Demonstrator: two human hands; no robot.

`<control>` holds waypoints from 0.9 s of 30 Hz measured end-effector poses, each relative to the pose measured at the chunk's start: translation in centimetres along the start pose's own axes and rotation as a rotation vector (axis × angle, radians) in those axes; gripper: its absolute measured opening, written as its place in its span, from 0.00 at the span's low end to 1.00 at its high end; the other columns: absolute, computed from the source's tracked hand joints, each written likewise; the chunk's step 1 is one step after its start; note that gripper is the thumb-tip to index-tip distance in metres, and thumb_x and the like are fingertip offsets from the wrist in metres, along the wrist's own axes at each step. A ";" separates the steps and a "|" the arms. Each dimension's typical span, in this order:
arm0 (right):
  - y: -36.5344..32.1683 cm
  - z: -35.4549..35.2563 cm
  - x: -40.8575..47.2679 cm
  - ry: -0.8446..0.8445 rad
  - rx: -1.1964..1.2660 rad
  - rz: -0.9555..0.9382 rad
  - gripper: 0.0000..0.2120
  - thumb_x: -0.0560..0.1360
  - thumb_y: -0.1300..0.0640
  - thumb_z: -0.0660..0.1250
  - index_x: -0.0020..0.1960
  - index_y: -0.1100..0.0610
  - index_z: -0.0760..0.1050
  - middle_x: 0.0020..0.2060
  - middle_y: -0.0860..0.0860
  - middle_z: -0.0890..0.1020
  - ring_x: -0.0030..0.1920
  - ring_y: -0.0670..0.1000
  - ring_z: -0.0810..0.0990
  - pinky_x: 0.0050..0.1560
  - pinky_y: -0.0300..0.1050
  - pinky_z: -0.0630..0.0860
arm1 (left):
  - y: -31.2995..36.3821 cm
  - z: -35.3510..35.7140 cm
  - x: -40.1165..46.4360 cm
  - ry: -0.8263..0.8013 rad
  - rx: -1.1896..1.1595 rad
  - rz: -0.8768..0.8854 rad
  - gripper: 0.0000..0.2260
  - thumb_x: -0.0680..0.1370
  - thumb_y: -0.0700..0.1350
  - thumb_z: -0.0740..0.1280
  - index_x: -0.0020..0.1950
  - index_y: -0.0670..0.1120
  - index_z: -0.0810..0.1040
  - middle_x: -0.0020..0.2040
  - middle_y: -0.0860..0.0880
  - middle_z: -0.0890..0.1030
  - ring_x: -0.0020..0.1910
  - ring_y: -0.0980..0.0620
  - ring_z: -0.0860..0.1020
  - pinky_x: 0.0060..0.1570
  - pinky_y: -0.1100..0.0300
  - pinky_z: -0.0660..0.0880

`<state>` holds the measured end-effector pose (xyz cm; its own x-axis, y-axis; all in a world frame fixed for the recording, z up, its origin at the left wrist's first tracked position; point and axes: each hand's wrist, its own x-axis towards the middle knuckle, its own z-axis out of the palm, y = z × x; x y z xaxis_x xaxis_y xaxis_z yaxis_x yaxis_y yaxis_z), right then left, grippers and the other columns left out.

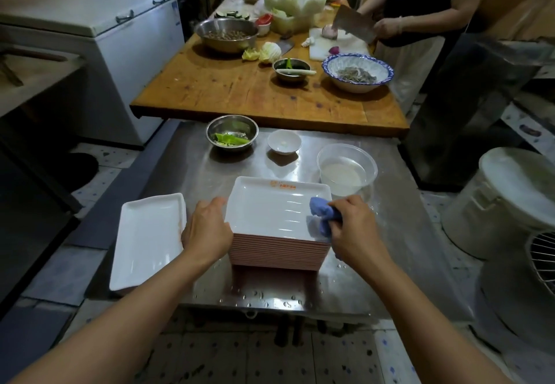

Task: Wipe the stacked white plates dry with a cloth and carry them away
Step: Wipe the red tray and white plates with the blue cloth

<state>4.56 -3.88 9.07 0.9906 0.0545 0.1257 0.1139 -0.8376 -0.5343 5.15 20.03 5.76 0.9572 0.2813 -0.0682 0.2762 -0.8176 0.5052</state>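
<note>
A tall stack of rectangular white plates (270,209) with pinkish undersides stands on the steel table (399,263). My right hand (356,230) is shut on a bunched blue cloth (322,214) and presses it on the right side of the top plate. My left hand (208,230) holds the stack's left edge, fingers curled over the rim of the top plate. A single white plate (147,239) lies to the left, overhanging the table's left edge.
Behind the stack stand a steel bowl with greens (232,133), a small white bowl (284,141) and a clear plastic tub of liquid (347,169). A wooden table (228,89) beyond holds food bowls; a person (420,2) chops there. A fan (510,212) stands right.
</note>
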 end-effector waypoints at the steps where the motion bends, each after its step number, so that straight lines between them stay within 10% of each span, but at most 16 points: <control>1: -0.6 0.2 0.6 0.006 0.055 -0.025 0.05 0.74 0.66 0.63 0.44 0.61 0.79 0.48 0.53 0.73 0.47 0.52 0.74 0.46 0.47 0.75 | 0.0 0.0 0.0 0.001 -0.018 0.001 0.17 0.74 0.39 0.63 0.62 0.48 0.73 0.57 0.44 0.75 0.53 0.43 0.75 0.50 0.51 0.74; 11: -7.1 9.5 4.4 -0.324 -0.022 -0.286 0.11 0.76 0.58 0.63 0.55 0.58 0.80 0.57 0.57 0.74 0.57 0.59 0.71 0.55 0.50 0.72 | -0.2 -0.1 0.4 -0.004 -0.174 -0.053 0.20 0.71 0.31 0.63 0.61 0.45 0.75 0.47 0.49 0.76 0.46 0.48 0.74 0.44 0.59 0.70; 19: -4.4 8.1 6.4 -0.204 -0.385 -0.194 0.15 0.75 0.54 0.62 0.61 0.53 0.73 0.63 0.54 0.69 0.62 0.59 0.67 0.58 0.52 0.63 | 0.4 -0.4 0.8 -0.040 -0.222 -0.090 0.21 0.70 0.32 0.63 0.61 0.48 0.72 0.37 0.49 0.75 0.42 0.46 0.76 0.43 0.52 0.77; 23: -1.6 5.5 5.8 -0.139 -0.605 -0.123 0.16 0.75 0.59 0.62 0.62 0.54 0.72 0.61 0.55 0.72 0.60 0.58 0.70 0.59 0.50 0.63 | 0.6 -0.3 0.7 -0.062 -0.130 -0.026 0.25 0.71 0.32 0.60 0.65 0.51 0.74 0.52 0.43 0.79 0.54 0.42 0.75 0.53 0.53 0.72; 27: 0.5 3.5 4.9 -0.150 -0.716 -0.127 0.15 0.75 0.62 0.62 0.61 0.57 0.72 0.60 0.55 0.73 0.59 0.57 0.69 0.58 0.49 0.63 | 0.7 0.0 0.3 -0.043 -0.068 0.058 0.10 0.67 0.31 0.58 0.32 0.45 0.69 0.34 0.43 0.71 0.42 0.40 0.69 0.35 0.54 0.65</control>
<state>9.71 -2.09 6.54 0.9787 0.2050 0.0072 0.2012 -0.9666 0.1588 5.63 19.57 6.13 0.9747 0.2112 -0.0730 0.2148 -0.7955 0.5667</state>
